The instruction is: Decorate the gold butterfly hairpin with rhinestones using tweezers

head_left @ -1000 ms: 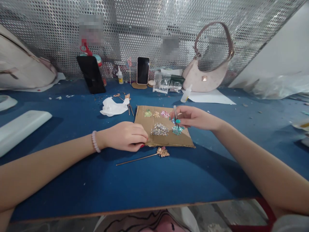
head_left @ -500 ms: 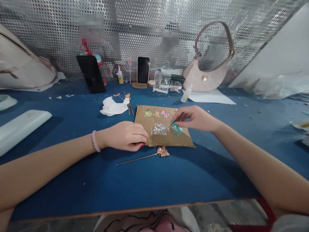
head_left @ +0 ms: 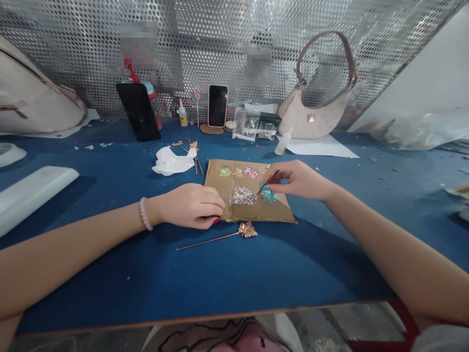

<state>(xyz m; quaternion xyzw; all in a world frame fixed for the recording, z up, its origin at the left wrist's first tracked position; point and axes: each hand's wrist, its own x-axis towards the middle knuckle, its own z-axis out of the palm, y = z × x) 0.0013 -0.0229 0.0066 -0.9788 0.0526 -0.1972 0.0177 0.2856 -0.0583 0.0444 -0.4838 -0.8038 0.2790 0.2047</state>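
Note:
My right hand [head_left: 293, 180] is closed on dark tweezers [head_left: 269, 182], their tips at the right edge of a pile of silvery rhinestones [head_left: 243, 195]. Under that hand lies a pile of turquoise rhinestones [head_left: 269, 196]. Smaller green [head_left: 224, 170], gold [head_left: 238, 173] and pink [head_left: 251, 172] piles sit farther back on the same cardboard sheet [head_left: 256, 213]. My left hand [head_left: 194, 205] has its fingers curled over the cardboard's left front corner. In front of the sheet lies a hairpin [head_left: 220, 237] with a rose-gold ornament at its right end.
Left of the cardboard are crumpled white paper [head_left: 172, 161] and more metal hairpins [head_left: 198, 159]. Behind stand two phones [head_left: 217, 106], a glue bottle [head_left: 182, 115] and small plastic bags [head_left: 246, 124]. Another bottle [head_left: 283, 142] leans near a handbag [head_left: 315, 115]. A white case [head_left: 36, 193] lies left.
The tweezer tips have shifted very slightly at the edge of the silvery pile. My left hand, the cardboard and the hairpin stay where they were.

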